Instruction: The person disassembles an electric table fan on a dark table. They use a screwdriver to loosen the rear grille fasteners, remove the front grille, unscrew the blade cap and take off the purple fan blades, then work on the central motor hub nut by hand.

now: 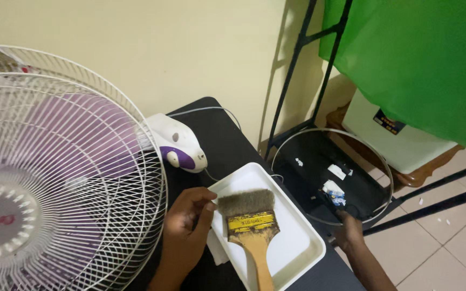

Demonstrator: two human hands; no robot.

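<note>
A wide paint brush point(250, 223) with grey bristles, a yellow band and a wooden handle lies in a white rectangular tray point(297, 237) on a black table. My left hand point(187, 223) has its fingers curled on the tray's left rim, the thumb tip beside the bristles. Something white point(218, 251) pokes out under that hand and the tray. My right hand point(347, 230) reaches down past the table's right edge to the near side of a thin round ring point(382, 161). Its fingers are hidden against a dark object there.
A white wire fan grille point(82, 178) with purple blades fills the left, its white and purple motor housing point(178, 144) behind it. A black bag point(330, 178) with small white bits lies on the floor inside the ring. A green cloth point(422, 59) hangs on a black stand point(297, 59).
</note>
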